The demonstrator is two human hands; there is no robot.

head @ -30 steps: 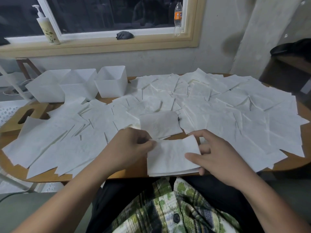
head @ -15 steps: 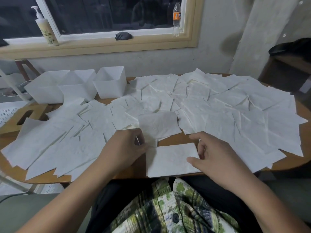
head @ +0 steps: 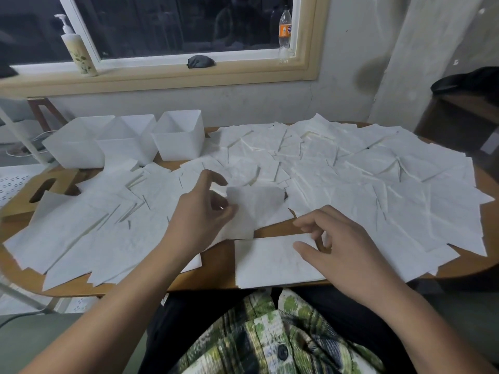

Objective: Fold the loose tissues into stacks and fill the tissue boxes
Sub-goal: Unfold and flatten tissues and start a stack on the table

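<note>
The person's left hand [head: 202,211] pinches one loose tissue [head: 259,205] between thumb and fingertips, lifting it just behind the folded stack [head: 267,263]. The right hand [head: 343,249] rests its thumb on that stack's right end, its fingers loosely bent. The stack lies at the near edge of the wooden table [head: 216,276]; loose tissues [head: 378,184] spread behind it and to both sides, and three white tissue boxes [head: 176,139] stand far behind it to the left.
</note>
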